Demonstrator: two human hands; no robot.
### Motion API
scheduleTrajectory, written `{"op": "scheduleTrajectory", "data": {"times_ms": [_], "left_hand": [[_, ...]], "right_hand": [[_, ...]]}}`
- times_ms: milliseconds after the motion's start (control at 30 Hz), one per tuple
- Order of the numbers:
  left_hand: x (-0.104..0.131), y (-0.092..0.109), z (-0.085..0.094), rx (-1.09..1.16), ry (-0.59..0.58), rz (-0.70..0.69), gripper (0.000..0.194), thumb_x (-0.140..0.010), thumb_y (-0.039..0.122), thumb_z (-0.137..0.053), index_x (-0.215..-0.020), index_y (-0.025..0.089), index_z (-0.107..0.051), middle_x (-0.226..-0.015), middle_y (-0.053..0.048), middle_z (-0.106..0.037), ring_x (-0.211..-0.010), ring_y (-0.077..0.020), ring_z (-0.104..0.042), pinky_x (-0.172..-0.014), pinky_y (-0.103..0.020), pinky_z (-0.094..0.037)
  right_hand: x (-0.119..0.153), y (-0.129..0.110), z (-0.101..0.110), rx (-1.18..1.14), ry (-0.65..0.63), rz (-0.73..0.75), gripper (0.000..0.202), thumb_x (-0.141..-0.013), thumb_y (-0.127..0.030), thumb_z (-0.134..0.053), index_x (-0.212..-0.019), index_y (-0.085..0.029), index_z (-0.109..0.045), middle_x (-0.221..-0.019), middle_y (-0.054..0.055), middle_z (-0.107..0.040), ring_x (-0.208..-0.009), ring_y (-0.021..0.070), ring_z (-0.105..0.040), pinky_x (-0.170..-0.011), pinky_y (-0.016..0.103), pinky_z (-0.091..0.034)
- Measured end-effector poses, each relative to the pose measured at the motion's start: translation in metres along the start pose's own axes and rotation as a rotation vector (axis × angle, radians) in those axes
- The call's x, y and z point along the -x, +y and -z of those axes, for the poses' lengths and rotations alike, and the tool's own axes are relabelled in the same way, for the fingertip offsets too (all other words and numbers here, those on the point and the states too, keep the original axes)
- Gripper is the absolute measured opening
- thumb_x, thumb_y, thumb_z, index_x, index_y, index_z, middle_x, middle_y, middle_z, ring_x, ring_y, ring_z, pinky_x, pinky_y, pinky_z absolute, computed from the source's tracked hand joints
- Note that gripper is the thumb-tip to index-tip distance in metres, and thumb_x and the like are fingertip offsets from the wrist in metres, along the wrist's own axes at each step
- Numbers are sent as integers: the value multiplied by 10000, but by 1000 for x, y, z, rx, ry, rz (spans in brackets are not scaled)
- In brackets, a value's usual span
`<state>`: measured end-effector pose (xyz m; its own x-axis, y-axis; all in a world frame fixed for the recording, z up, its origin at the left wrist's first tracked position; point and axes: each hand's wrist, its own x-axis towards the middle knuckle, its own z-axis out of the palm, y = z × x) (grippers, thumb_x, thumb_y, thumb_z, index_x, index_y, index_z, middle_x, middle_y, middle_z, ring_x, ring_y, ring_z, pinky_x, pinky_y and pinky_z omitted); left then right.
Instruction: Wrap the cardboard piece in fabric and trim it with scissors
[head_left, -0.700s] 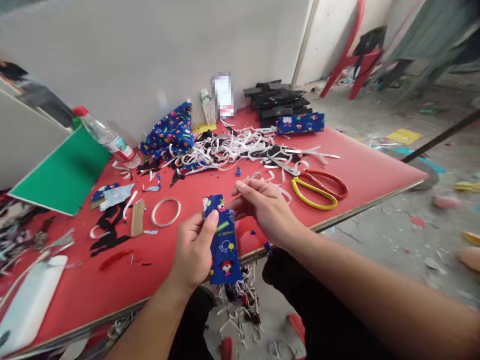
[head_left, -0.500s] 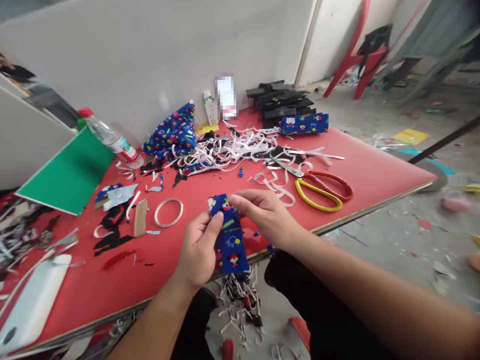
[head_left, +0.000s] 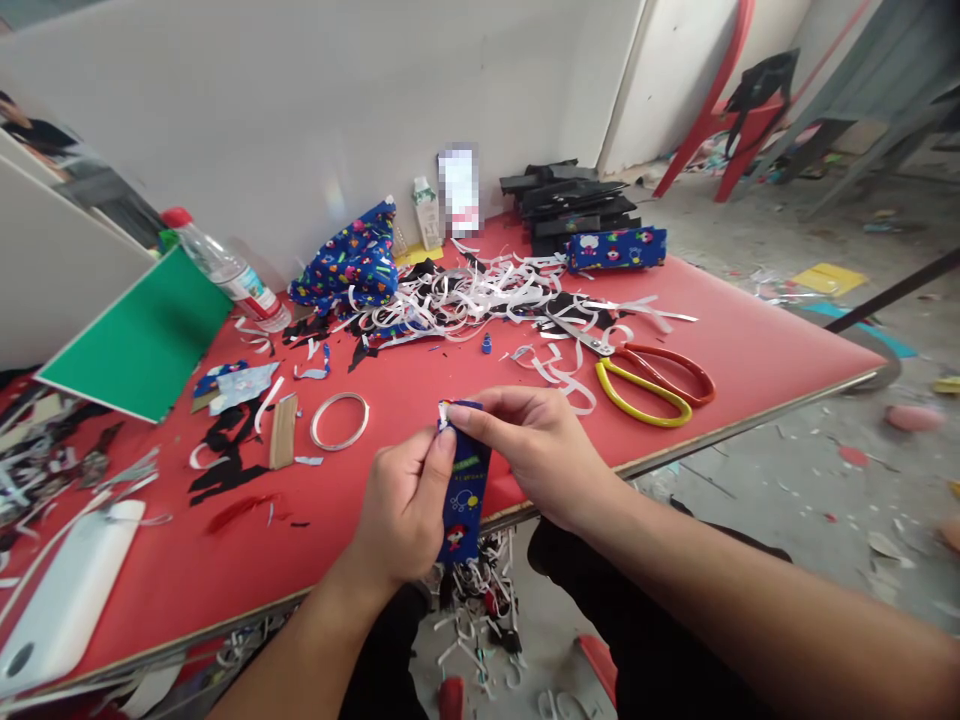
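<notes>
A strip of blue patterned cloth [head_left: 463,480] hangs upright over the near edge of a red table [head_left: 750,345], the left hand [head_left: 401,505] closed around its side and the right hand [head_left: 536,445] pinching its top end, seemingly folding or pressing that end, a move calling for steady fingertips. Beyond lie yellow-and-red scissors [head_left: 645,380], white paper trimmings [head_left: 465,295], a tape ring [head_left: 340,420], a green board [head_left: 139,340], a water bottle [head_left: 225,270], stacked black pieces [head_left: 562,200]; red chair [head_left: 720,110] on a littered floor [head_left: 825,470].
</notes>
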<state>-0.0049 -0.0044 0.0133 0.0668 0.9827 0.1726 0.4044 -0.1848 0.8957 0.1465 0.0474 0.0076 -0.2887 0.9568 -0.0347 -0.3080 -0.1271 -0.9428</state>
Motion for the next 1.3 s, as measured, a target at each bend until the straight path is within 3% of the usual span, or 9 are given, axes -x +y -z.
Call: {"op": "scheduleTrajectory", "data": {"times_ms": [200, 300, 433, 733, 867, 967, 1033, 1167, 1300], "left_hand": [[1, -1, -3, 117, -58, 57, 397, -1109, 432, -443, -856, 194, -633, -717, 17, -525, -661, -139, -442, -636, -274, -396], [0, -4, -7, 216, -108, 86, 331, -1115, 419, -433, -1020, 204, -666, -849, -5, -608, -762, -158, -505, -734, -285, -451], [0, -8, -8, 244, -81, 150, 365, -1094, 466, -473, -888, 198, -611, -754, 16, -538, -678, -141, -442, -610, -269, -405], [1, -10, 2, -41, -195, 37, 384, -1095, 474, -462, -879, 191, -604, -675, 27, -549, -589, -126, -468, -553, -275, -371], [-1, -3, 4, -34, -113, -6, 290, -1063, 403, -571, -905, 204, -710, -761, -6, -620, -698, -160, -566, -632, -286, -451], [4, 6, 12, -238, 79, -322, 156, -1016, 225, -646, -1063, 260, -791, -756, -3, -638, -686, -165, -561, -645, -304, -450], [7, 7, 18, -403, 179, -541, 451, -970, 114, -666, -1367, 321, -717, -770, 1, -693, -679, -180, -583, -675, -333, -475], [7, -4, 22, -520, 290, -649, 703, -917, -19, -631, -1512, 353, -598, -1070, -39, -818, -906, -231, -744, -846, -383, -585], [2, -11, 13, -243, 222, -414, 488, -948, 50, -600, -1352, 285, -741, -1252, -73, -796, -1128, -263, -757, -1015, -408, -596]], "right_hand": [[-6, 0, 8, 39, -189, 11, 270, -767, -438, -886, -901, -208, -839, -857, 26, -805, -753, 153, -710, -722, 295, -584], [-6, -1, 10, 124, -103, 74, 180, -784, -389, -865, -783, -213, -828, -796, 23, -796, -732, 162, -716, -722, 306, -586], [-5, -3, 10, 210, -10, 173, 40, -781, -274, -838, -784, -235, -842, -801, 21, -812, -726, 157, -719, -720, 303, -578], [-8, -7, 12, 47, -17, -136, 264, -647, -420, -947, -725, -197, -830, -688, 2, -749, -605, 106, -586, -626, 270, -506], [0, -11, 13, 206, 16, 111, 196, -799, -423, -845, -773, -229, -836, -752, 24, -774, -662, 159, -645, -646, 324, -539], [11, -16, 15, 374, 58, 465, 131, -880, -403, -807, -941, -293, -842, -898, 33, -782, -847, 209, -689, -820, 384, -568], [14, -17, 16, 373, 152, 533, 226, -903, -503, -777, -1004, -303, -807, -943, 42, -759, -895, 217, -677, -854, 391, -563], [5, -6, 13, 54, -17, 113, 509, -896, -724, -660, -772, -234, -715, -708, 31, -680, -639, 164, -627, -630, 326, -546], [-4, 4, 6, -141, -164, -155, 401, -722, -561, -903, -844, -208, -758, -755, 9, -741, -594, 115, -634, -619, 272, -549]]}}
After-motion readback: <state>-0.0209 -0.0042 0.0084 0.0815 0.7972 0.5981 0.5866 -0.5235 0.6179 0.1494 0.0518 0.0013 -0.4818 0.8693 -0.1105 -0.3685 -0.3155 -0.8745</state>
